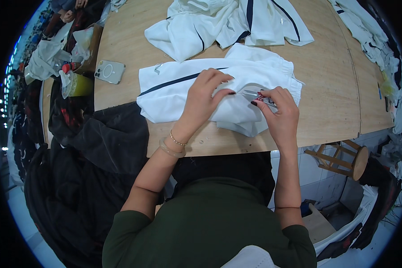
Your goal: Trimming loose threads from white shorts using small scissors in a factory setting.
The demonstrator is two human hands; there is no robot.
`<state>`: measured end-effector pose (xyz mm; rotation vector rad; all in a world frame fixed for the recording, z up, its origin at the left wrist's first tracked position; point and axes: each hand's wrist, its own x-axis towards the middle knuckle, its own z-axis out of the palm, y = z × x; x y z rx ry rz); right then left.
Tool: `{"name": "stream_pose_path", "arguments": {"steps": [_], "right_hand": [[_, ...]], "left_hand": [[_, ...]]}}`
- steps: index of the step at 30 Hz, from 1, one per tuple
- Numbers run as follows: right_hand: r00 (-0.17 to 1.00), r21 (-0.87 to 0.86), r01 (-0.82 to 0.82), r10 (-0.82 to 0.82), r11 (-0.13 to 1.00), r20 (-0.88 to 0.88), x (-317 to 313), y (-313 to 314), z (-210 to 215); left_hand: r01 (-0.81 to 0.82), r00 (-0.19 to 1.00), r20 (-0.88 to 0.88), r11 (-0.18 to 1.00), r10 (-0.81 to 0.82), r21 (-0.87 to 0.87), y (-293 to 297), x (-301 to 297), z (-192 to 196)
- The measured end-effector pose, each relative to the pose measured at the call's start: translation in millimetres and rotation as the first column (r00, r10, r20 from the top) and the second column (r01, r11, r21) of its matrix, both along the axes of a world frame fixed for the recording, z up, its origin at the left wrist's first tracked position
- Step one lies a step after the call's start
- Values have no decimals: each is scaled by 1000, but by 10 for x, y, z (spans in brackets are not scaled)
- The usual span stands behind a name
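Observation:
White pants (178,96) with a dark side stripe and a gathered waistband lie folded flat on the wooden table (326,89) in front of me. Over their middle, my right hand (279,107) grips small metal thread snips (251,93) with a reddish part near the fingers. The blades point left, towards my left hand (204,96). That hand rests over the pants beside the stripe, its thumb and forefinger apart. I cannot make out any thread between the hands. A bracelet and a bangle circle my left wrist.
More white garments (210,27) with dark stripes are heaped at the far side. A phone (110,72) lies far left, near a cup of yellow-green drink (79,85). Dark cloth (116,134) hangs at the left edge. A wooden stool (359,163) stands at the lower right.

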<state>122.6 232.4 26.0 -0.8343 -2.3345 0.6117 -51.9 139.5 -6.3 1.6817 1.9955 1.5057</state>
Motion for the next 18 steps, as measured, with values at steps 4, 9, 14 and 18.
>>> {"name": "stream_pose_path", "arguments": {"steps": [4, 9, 14, 18], "right_hand": [[1000, 24, -27, 27, 999, 1, -10, -30, -93], [999, 67, -33, 35, 997, -27, -81, -53, -201], [999, 88, -44, 46, 995, -20, -78, -62, -195], [999, 52, -43, 42, 998, 20, -20, -66, -164]], "left_hand": [[44, 995, -85, 998, -48, -46, 15, 50, -86], [-9, 1000, -15, 995, 8, -96, 47, 105, -119], [-40, 987, 148, 984, 66, -171, 37, 87, -147], [62, 992, 116, 987, -45, -149, 15, 67, -110]]}}
